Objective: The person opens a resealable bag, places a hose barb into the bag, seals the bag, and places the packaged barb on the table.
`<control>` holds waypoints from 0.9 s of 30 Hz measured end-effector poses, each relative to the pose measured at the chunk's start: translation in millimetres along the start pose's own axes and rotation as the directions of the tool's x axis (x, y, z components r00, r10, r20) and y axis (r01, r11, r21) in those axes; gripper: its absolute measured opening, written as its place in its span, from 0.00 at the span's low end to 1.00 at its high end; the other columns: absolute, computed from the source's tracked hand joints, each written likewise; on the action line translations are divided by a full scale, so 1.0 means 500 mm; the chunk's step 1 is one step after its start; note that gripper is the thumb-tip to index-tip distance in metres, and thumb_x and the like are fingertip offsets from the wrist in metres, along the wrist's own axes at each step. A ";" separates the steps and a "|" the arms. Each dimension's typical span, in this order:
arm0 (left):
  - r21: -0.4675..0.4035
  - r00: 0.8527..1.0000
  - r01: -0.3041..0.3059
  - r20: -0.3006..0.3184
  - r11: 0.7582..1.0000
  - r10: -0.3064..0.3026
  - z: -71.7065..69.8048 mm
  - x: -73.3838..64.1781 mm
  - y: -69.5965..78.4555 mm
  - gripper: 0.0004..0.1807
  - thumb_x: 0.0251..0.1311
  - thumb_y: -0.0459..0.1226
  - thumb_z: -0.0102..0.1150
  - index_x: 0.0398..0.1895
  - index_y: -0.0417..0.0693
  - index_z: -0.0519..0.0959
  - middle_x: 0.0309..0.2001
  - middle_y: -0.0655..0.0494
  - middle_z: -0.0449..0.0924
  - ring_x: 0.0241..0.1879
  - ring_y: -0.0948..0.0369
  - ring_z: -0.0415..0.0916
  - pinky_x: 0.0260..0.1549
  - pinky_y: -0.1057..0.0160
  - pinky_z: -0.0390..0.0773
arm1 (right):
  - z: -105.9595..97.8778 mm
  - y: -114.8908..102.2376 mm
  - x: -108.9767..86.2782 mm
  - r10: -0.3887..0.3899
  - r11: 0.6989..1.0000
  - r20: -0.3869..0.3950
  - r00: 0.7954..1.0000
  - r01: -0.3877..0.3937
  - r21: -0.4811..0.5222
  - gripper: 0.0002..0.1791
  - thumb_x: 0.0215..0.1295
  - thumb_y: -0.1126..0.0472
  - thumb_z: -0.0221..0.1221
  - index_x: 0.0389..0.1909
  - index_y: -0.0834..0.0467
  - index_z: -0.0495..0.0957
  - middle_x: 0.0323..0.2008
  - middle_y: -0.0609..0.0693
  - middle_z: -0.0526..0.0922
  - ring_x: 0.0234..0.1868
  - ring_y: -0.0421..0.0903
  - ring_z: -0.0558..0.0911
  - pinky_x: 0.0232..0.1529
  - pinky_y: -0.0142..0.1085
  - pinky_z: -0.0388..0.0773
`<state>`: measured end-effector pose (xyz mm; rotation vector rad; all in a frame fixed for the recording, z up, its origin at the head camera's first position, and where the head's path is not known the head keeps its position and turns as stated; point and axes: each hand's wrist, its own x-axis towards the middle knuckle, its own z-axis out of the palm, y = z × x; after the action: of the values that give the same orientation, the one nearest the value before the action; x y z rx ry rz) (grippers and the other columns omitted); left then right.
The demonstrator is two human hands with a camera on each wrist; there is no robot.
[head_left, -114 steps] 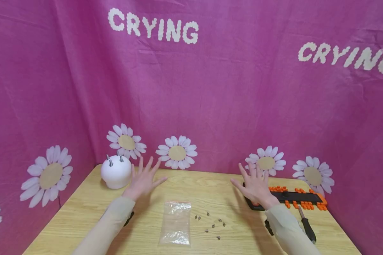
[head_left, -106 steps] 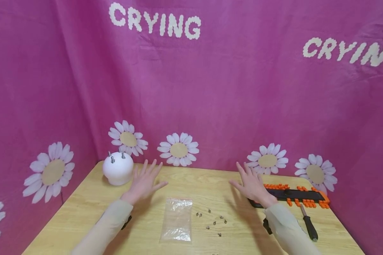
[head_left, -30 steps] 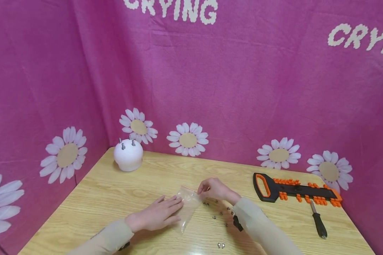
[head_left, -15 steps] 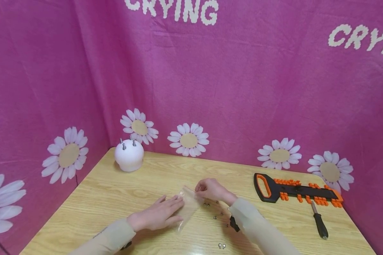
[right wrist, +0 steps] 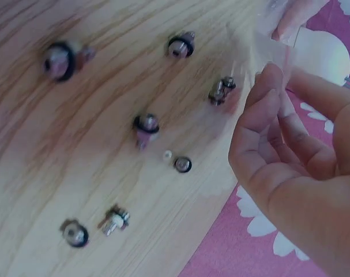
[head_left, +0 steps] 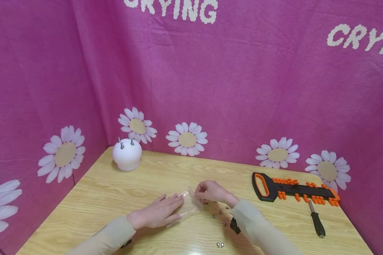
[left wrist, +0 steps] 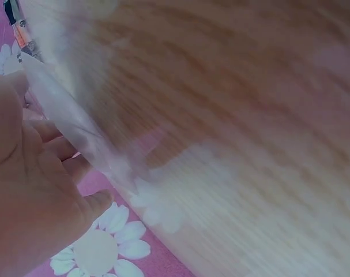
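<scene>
A clear plastic zip bag lies on the wooden table between both hands. My left hand rests on its left part, fingers straight and together. With thumb and fingertips, my right hand pinches the bag's upper right edge and holds it raised. In the right wrist view, the right hand's other fingers are curled inward. Several small metal screws with dark washers lie loose beside and below that hand. Two more screws sit nearer the table's front. Part of the bag is hidden under the left hand.
At the back left stands a white rounded object with metal pegs on top. A black and orange rack with a looped handle lies at the right, and a black-handled screwdriver lies in front of it. Purple cloth hangs behind the table.
Both hands have come down from spread above the table to the bag. The bag has turned aslant, and in the last second its pinched edge has folded up further.
</scene>
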<state>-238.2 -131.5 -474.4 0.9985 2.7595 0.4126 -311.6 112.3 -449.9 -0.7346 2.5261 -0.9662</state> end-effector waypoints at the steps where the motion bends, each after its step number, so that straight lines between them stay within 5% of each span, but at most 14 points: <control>1: -0.006 1.000 0.001 0.000 1.000 -0.001 0.000 0.000 0.000 0.34 0.75 0.54 0.40 0.76 0.45 0.58 0.78 0.50 0.55 0.77 0.51 0.52 0.74 0.41 0.50 | 0.001 -0.002 -0.001 0.000 1.000 -0.004 1.000 0.000 0.004 0.05 0.66 0.63 0.62 0.32 0.62 0.80 0.24 0.52 0.83 0.24 0.40 0.76 0.26 0.31 0.74; 8: -0.036 1.000 0.016 -0.022 0.999 -0.017 -0.008 -0.004 0.001 0.33 0.76 0.52 0.39 0.75 0.42 0.59 0.77 0.47 0.56 0.77 0.49 0.53 0.74 0.41 0.51 | 0.007 -0.015 -0.013 0.031 0.997 -0.001 1.000 -0.031 0.064 0.03 0.61 0.69 0.63 0.31 0.64 0.78 0.27 0.54 0.83 0.26 0.43 0.82 0.31 0.38 0.83; 20: 0.027 0.999 -0.023 -0.042 0.999 0.024 -0.006 -0.006 -0.002 0.34 0.73 0.51 0.46 0.74 0.40 0.60 0.76 0.45 0.57 0.77 0.48 0.54 0.73 0.41 0.54 | 0.022 -0.033 -0.026 0.110 0.986 0.018 0.994 -0.111 0.124 0.03 0.60 0.70 0.63 0.31 0.66 0.79 0.26 0.55 0.84 0.25 0.41 0.83 0.31 0.36 0.84; 27: -0.028 0.993 -0.070 -0.102 0.997 0.067 -0.006 0.001 -0.007 0.35 0.72 0.51 0.50 0.72 0.37 0.62 0.75 0.41 0.58 0.76 0.44 0.55 0.72 0.41 0.56 | 0.025 -0.033 -0.030 0.141 0.983 -0.004 0.990 -0.139 0.124 0.03 0.62 0.67 0.63 0.31 0.64 0.80 0.25 0.52 0.84 0.24 0.40 0.82 0.30 0.35 0.82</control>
<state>-241.3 -134.5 -472.8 1.0961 2.8040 0.5296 -288.0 103.8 -445.5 -0.5089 2.4650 -1.0693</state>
